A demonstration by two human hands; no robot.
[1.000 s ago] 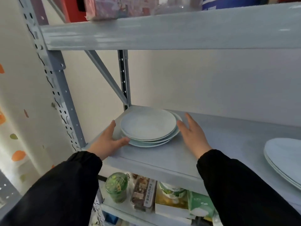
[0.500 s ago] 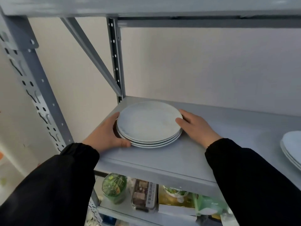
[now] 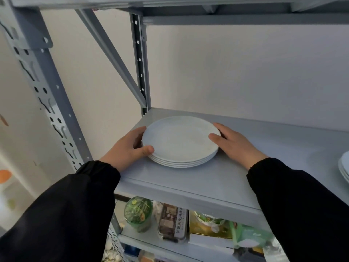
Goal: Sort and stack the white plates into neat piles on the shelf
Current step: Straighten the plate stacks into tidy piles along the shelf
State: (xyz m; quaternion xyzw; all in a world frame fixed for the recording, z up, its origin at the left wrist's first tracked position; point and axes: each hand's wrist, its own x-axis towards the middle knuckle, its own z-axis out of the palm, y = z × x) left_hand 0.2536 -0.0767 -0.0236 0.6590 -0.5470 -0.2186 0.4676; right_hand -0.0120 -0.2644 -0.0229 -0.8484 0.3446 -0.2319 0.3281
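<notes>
A stack of several white plates sits on the grey shelf near its back left corner, its rims lined up. My left hand cups the stack's left rim, thumb against the front edge. On the other side my right hand presses against the right rim, thumb resting on the top plate. A second pile of white plates lies at the far right, cut off by the frame edge.
A grey upright post and a diagonal brace stand behind the stack. The shelf above hangs overhead. Below, the lower shelf holds a green-lidded jar, a boxed item and packets.
Both hands have closed in on the stack and the offset plates are now lined up into one even pile. The view has tilted down and moved closer.
</notes>
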